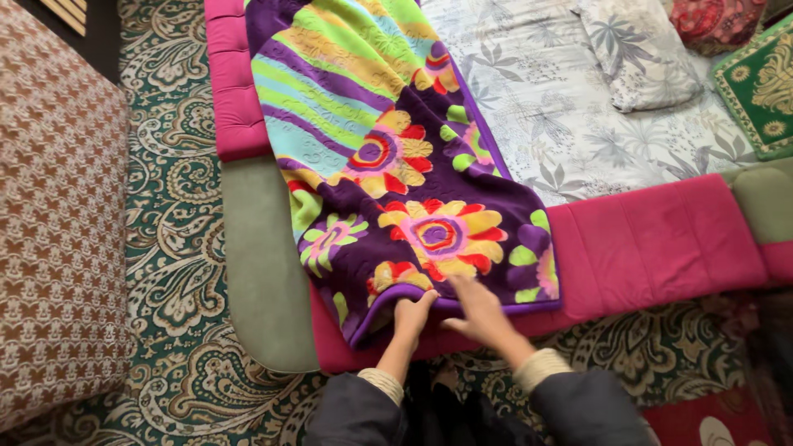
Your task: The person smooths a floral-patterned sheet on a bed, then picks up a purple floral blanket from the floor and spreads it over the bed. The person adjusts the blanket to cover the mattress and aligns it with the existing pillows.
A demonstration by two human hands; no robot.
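Dark sleeves with cream cuffs point(541, 369) at bottom, both arms reaching forward. Left hand point(410, 318) curled closed, clamped on near hem of bright flowered blanket point(388, 165). Right hand point(479, 312) just beside it, flat and open, fingers spread, pressing on blanket edge; hands close together, not touching. Blanket runs away from hands, draped over pink padded bed frame point(652, 239). Beyond right hand: pale leaf-print sheet point(562, 107), matching pillow point(640, 54). Left of left hand: green paisley carpet point(173, 206), brown patterned cushion point(58, 231).

Dark sleeves, cream knit cuffs
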